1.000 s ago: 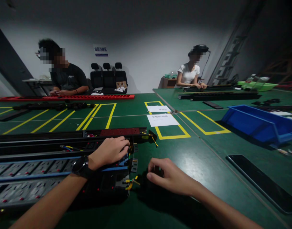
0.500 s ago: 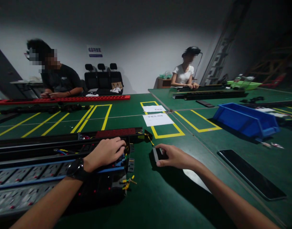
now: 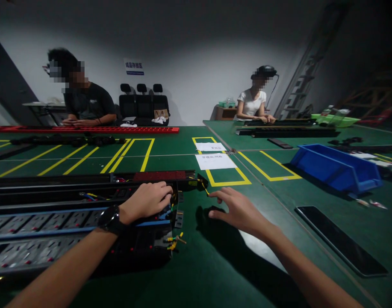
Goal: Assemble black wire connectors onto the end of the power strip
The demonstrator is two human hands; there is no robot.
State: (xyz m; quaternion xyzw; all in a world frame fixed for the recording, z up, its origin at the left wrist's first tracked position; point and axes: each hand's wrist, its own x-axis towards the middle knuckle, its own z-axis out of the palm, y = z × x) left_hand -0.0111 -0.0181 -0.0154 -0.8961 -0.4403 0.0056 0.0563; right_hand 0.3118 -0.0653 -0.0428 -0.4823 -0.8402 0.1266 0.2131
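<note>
Head camera: the right hand (image 3: pixel 239 209) has spread open, and the grey-edged block between its fingers half a second ago no longer shows; the hand looks freed beside the wiring. Its fingertips reach a yellow wire (image 3: pixel 204 187), though contact cannot be confirmed. The left hand (image 3: pixel 147 199), its position on the work little changed, rests curled over the end of the blue-railed power strip (image 3: pixel 59 222) at left; whether it grips is hidden. That forearm crosses the strip, and yellow-tipped wire ends (image 3: pixel 175 241) jut toward the right hand. A smartphone (image 3: pixel 341 240) and blue bin (image 3: pixel 333 167) lie right; two co-workers (image 3: pixel 90 105) (image 3: pixel 252 102) sit opposite.
</note>
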